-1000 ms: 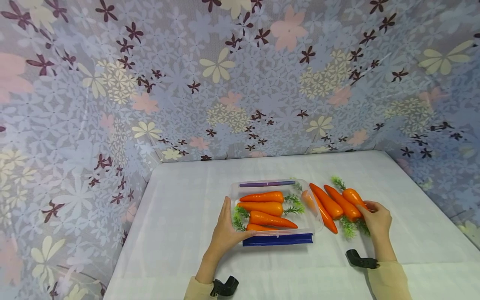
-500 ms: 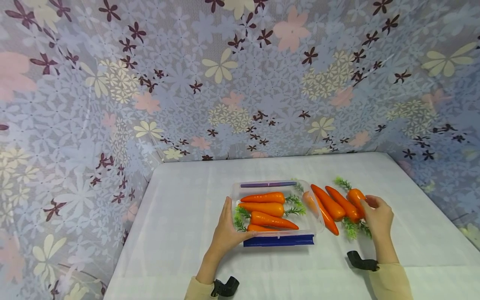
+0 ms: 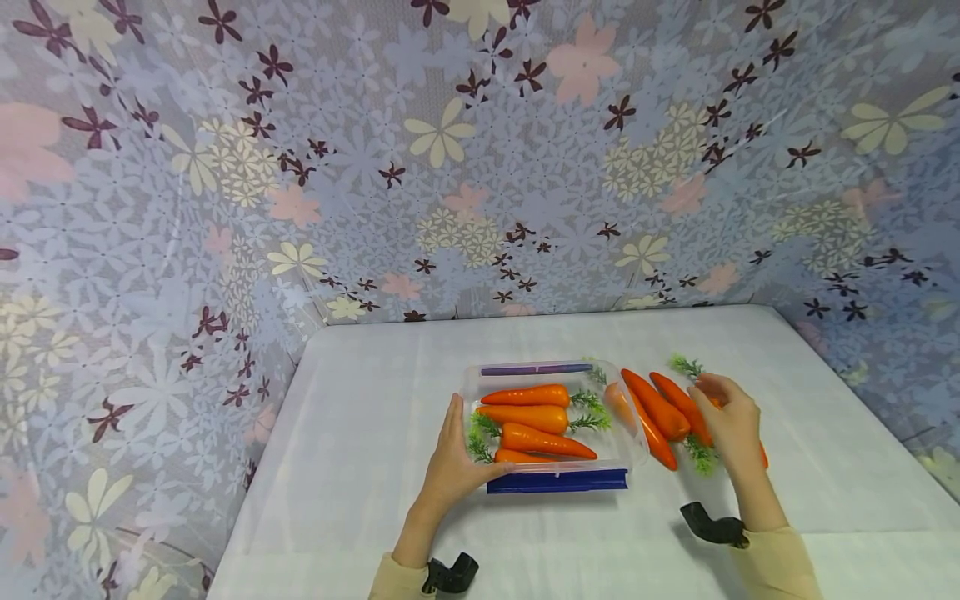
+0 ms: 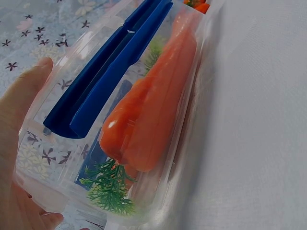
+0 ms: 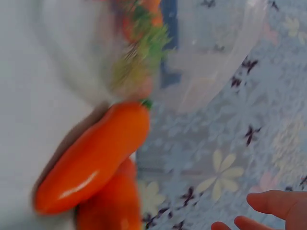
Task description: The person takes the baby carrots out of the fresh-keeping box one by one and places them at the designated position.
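Head view: clear box [image 3: 585, 466] was gripped at its left end by the left hand [image 3: 453, 467], thumb laid along the near rim, carrots [image 3: 525, 417] contained inside; right hand [image 3: 731, 417] was held over the outermost loose carrot [image 3: 764, 455], right of the box, with thumb and fingertips shown parted. Versus half a second earlier, the right hand had been shifted left toward that carrot's leafy end, its tip uncovered; box was left unmoved.
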A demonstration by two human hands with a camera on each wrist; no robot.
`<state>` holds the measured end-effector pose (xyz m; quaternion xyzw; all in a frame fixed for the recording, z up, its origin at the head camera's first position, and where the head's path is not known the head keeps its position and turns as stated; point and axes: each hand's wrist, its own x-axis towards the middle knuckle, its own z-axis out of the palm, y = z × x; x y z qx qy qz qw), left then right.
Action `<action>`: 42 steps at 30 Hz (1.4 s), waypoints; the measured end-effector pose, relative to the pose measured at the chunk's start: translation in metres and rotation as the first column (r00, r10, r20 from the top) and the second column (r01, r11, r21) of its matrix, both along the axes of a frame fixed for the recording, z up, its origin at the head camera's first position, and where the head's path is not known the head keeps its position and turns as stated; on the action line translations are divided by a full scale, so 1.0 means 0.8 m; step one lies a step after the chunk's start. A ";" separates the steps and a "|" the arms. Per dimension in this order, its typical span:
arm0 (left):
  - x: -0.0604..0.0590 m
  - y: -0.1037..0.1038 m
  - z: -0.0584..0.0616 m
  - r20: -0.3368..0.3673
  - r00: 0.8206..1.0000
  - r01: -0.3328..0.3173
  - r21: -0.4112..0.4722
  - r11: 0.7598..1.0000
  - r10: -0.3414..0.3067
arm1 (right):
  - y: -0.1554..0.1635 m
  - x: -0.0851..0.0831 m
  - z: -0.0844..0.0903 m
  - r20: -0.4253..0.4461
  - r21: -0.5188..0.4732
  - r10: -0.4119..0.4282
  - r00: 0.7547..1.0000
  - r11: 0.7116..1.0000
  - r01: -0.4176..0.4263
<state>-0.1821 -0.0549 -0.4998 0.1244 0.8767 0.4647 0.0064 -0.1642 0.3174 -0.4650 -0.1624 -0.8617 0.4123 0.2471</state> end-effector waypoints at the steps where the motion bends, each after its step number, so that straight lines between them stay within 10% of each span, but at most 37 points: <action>1: 0.000 0.000 0.000 -0.001 1.000 0.001 0.000 1.000 -0.001 | -0.004 -0.001 0.003 -0.011 -0.006 0.013 1.000 1.000 -0.013; 14: -0.001 0.000 -0.001 -0.013 1.000 0.001 -0.007 1.000 -0.001 | -0.071 -0.017 0.033 -0.040 0.070 0.240 0.970 0.969 -0.237; 42: 0.000 0.001 0.002 -0.019 1.000 0.009 -0.016 1.000 -0.009 | -0.139 -0.038 -0.007 0.050 -0.011 0.532 0.845 0.847 -0.532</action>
